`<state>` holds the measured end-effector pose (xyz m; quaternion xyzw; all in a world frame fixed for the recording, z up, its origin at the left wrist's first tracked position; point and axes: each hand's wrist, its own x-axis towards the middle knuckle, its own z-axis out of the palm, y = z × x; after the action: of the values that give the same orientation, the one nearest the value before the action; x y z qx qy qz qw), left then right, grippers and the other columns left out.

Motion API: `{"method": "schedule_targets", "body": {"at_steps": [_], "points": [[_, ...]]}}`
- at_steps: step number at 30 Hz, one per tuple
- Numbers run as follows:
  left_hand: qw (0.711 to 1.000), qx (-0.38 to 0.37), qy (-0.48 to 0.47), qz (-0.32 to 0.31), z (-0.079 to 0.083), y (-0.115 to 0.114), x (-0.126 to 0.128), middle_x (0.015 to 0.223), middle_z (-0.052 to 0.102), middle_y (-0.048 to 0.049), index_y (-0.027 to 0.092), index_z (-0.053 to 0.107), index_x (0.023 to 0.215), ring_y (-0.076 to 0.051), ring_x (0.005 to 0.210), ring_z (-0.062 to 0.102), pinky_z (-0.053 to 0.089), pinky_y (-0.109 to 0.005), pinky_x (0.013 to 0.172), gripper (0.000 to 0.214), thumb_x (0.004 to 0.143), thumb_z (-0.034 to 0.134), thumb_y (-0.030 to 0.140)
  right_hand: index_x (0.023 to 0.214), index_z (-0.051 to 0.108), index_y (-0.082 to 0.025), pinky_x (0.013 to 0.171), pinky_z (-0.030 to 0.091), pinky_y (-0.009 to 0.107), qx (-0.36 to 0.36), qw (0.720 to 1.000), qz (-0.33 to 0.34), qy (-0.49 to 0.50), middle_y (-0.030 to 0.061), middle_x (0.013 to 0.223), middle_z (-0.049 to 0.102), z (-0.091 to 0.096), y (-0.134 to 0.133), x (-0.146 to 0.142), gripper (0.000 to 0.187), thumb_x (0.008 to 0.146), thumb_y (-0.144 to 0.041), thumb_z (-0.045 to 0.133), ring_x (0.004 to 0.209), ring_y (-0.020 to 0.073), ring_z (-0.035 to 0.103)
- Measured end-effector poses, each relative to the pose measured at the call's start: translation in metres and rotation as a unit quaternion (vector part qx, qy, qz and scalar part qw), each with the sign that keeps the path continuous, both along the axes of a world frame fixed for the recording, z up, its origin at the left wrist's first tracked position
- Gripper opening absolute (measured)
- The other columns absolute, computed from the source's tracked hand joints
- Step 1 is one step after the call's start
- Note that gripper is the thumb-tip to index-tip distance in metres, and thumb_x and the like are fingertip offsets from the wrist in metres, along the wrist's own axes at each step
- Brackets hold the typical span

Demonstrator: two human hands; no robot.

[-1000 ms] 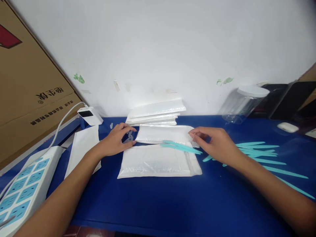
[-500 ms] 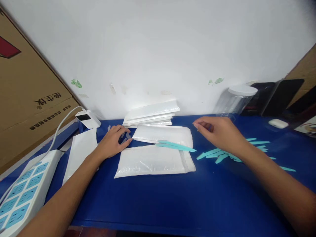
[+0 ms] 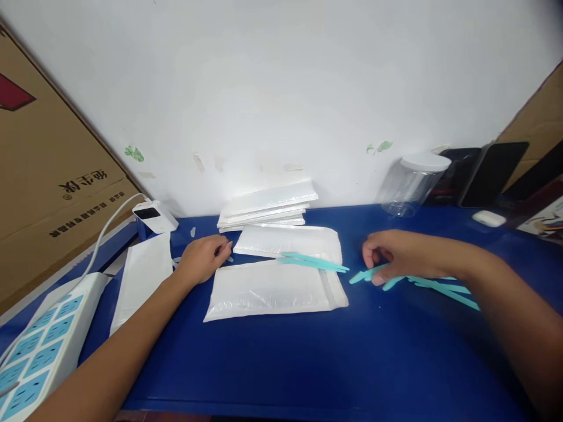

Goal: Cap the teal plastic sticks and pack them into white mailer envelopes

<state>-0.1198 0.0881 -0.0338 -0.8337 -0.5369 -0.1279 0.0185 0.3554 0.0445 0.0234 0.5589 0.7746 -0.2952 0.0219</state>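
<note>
My left hand (image 3: 202,258) rests on the blue table (image 3: 281,357) with its fingers curled over small clear plastic pieces (image 3: 192,232), just left of two white padded envelopes (image 3: 268,287). A few teal sticks (image 3: 312,262) lie across those envelopes. My right hand (image 3: 398,255) is lowered onto a loose pile of teal sticks (image 3: 440,286) to the right, its fingers curled and pinching at one stick's end.
A stack of white envelopes (image 3: 266,202) leans at the wall. One more white envelope (image 3: 141,278), a power strip (image 3: 39,340) and a white charger (image 3: 153,215) lie at the left by a cardboard box (image 3: 48,176). A clear jar (image 3: 411,184), dark phones (image 3: 492,173) and an earbud case (image 3: 488,218) sit at the right.
My right hand has left the envelopes, swung right and come down onto the pile of teal sticks. My left hand has drawn slightly back to the left and curled.
</note>
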Motion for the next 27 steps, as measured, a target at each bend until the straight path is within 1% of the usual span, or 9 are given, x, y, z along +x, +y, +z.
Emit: {"method": "schedule_targets", "body": {"at_steps": [4,8,11,13,15,19,23,25,27], "points": [[0.999,0.036,-0.011,0.009,-0.003,-0.001,0.000,0.078,0.057,-0.0018,0.022,0.046,0.068,-0.018,0.066,0.053,0.035,-0.033,0.065,0.045,0.107,0.043,0.045,0.078,0.079,-0.026,0.055,0.046,0.029,0.015,0.999,0.007,0.031,0.0042,0.081,0.072,-0.004,-0.001,-0.002,0.017,0.079,-0.042,0.081,0.069,0.0217,0.067],[0.997,0.058,-0.056,0.004,-0.004,-0.002,0.001,0.095,0.062,-0.0035,0.021,0.054,0.074,-0.017,0.074,0.059,0.042,-0.032,0.071,0.045,0.107,0.045,0.051,0.075,0.077,-0.026,0.051,0.047,0.028,0.020,0.999,-0.001,0.050,0.0043,0.074,0.073,-0.008,-0.001,0.001,0.019,0.081,-0.044,0.080,0.063,0.0209,0.067],[0.997,0.038,-0.063,-0.011,-0.002,-0.001,0.002,0.081,0.059,-0.0022,0.022,0.049,0.070,-0.019,0.071,0.057,0.040,-0.032,0.070,0.048,0.107,0.046,0.052,0.076,0.077,-0.025,0.049,0.046,0.028,0.044,0.996,-0.001,0.074,0.0046,0.072,0.072,-0.014,0.004,0.006,0.028,0.080,-0.051,0.082,0.059,0.0204,0.065],[0.999,0.009,-0.053,-0.010,0.000,0.000,0.003,0.068,0.056,-0.0009,0.023,0.045,0.066,-0.020,0.065,0.054,0.036,-0.032,0.065,0.050,0.107,0.045,0.052,0.075,0.076,-0.024,0.049,0.045,0.028,0.054,0.996,-0.011,0.073,0.0043,0.071,0.071,-0.017,0.008,0.007,0.031,0.080,-0.054,0.081,0.058,0.0199,0.064],[0.999,-0.004,-0.038,0.001,0.002,0.000,0.005,0.063,0.055,-0.0007,0.024,0.042,0.065,-0.021,0.060,0.052,0.031,-0.032,0.062,0.052,0.108,0.043,0.053,0.075,0.075,-0.023,0.050,0.045,0.028,0.063,0.996,-0.023,0.065,0.0044,0.071,0.071,-0.018,0.010,0.005,0.031,0.080,-0.053,0.082,0.059,0.0196,0.064],[1.000,0.012,0.001,0.020,0.003,-0.002,0.007,0.064,0.060,-0.0034,0.024,0.045,0.066,-0.024,0.062,0.056,0.028,-0.033,0.062,0.051,0.109,0.039,0.051,0.078,0.075,-0.024,0.052,0.045,0.028,0.086,0.994,-0.031,0.056,0.0041,0.073,0.072,-0.018,0.013,0.003,0.024,0.081,-0.046,0.082,0.061,0.0190,0.064],[0.999,0.024,0.020,0.033,0.001,-0.003,0.007,0.068,0.063,-0.0051,0.024,0.049,0.069,-0.026,0.065,0.060,0.028,-0.033,0.061,0.049,0.109,0.038,0.050,0.078,0.075,-0.024,0.054,0.045,0.028,0.080,0.995,-0.040,0.046,0.0035,0.073,0.072,-0.016,0.013,0.006,0.015,0.083,-0.037,0.081,0.063,0.0185,0.063],[0.999,0.028,0.015,0.041,0.001,-0.001,0.005,0.067,0.063,-0.0049,0.024,0.049,0.070,-0.026,0.066,0.061,0.028,-0.033,0.061,0.048,0.109,0.038,0.050,0.079,0.075,-0.024,0.054,0.045,0.029,0.078,0.994,-0.047,0.054,0.0048,0.073,0.072,-0.014,0.012,0.007,0.012,0.085,-0.033,0.079,0.063,0.0190,0.064],[0.998,0.024,0.003,0.057,0.002,0.001,0.003,0.064,0.059,-0.0033,0.024,0.049,0.072,-0.025,0.063,0.059,0.028,-0.033,0.062,0.047,0.108,0.038,0.052,0.085,0.078,-0.023,0.055,0.047,0.029,0.087,0.992,-0.056,0.074,0.0067,0.076,0.074,-0.011,0.012,0.008,0.007,0.085,-0.030,0.079,0.066,0.0207,0.066]]}}
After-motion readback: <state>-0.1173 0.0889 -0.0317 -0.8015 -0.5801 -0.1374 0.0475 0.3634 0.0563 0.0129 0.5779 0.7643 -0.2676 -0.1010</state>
